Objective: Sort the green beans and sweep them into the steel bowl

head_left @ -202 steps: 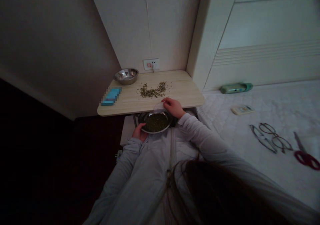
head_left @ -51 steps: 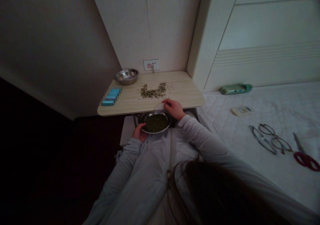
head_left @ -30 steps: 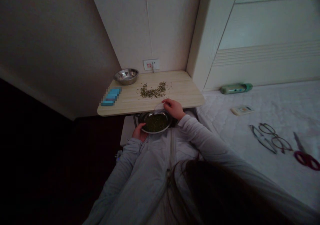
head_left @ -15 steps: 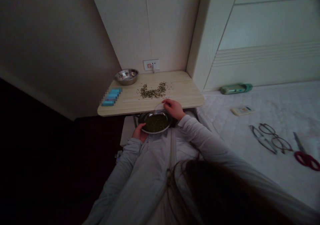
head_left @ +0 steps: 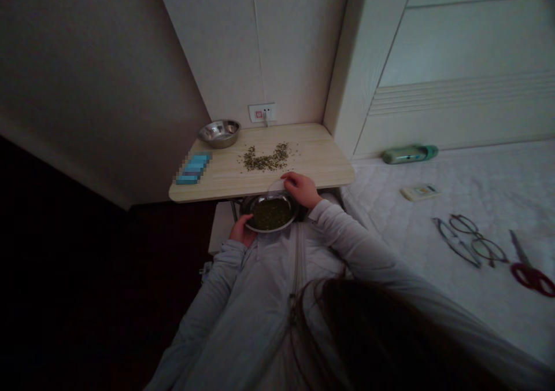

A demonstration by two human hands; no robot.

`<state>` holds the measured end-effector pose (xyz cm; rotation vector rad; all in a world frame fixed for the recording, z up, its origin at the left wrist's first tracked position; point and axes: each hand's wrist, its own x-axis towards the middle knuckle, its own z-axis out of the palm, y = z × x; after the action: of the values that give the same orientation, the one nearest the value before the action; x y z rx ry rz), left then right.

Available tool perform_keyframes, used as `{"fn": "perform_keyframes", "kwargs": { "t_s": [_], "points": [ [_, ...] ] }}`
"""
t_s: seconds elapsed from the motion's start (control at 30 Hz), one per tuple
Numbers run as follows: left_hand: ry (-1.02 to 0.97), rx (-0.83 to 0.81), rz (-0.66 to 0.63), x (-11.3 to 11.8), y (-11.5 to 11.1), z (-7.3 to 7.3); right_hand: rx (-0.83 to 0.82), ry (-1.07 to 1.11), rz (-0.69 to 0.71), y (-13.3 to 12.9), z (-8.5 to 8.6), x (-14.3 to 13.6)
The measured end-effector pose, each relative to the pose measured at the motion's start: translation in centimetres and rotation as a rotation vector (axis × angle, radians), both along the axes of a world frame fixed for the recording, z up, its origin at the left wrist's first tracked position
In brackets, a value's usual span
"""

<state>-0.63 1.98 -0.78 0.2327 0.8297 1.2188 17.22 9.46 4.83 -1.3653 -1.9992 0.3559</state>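
Observation:
My left hand (head_left: 243, 232) grips the left rim of a steel bowl (head_left: 267, 231), thumb over the edge. Inside lie many small green beans (head_left: 272, 214), which look like mung beans. At the bowl's far right side, my right hand (head_left: 302, 190) pinches a thin, see-through round piece (head_left: 276, 188), perhaps a plastic lid, above the far rim. Its exact kind is hard to make out in the dim light. More beans (head_left: 265, 161) are scattered on the small wooden table (head_left: 321, 151), just beyond both hands.
A second steel bowl (head_left: 219, 134) stands at the table's back left, behind a blurred blue rectangle (head_left: 193, 168). To the right, a bed (head_left: 390, 206) bears a green bottle (head_left: 410, 154), a pale remote-like object (head_left: 420, 192), glasses (head_left: 488, 248) and red-handled scissors (head_left: 532, 276).
Both hands keep almost the same place and grip. The see-through piece and the bowl have barely shifted.

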Motion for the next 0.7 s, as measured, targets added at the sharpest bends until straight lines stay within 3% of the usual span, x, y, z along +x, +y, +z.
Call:
{"fn": "perform_keyframes", "kwargs": {
  "t_s": [0.27, 0.7],
  "points": [
    [0.015, -0.049, 0.023, 0.27, -0.16, 0.83, -0.006, 0.002, -0.003, 0.00, -0.03, 0.01],
    [-0.013, -0.045, 0.020, 0.07, -0.03, 0.47, 0.017, 0.003, 0.002, -0.11, 0.04, 0.02]
  ]
}}
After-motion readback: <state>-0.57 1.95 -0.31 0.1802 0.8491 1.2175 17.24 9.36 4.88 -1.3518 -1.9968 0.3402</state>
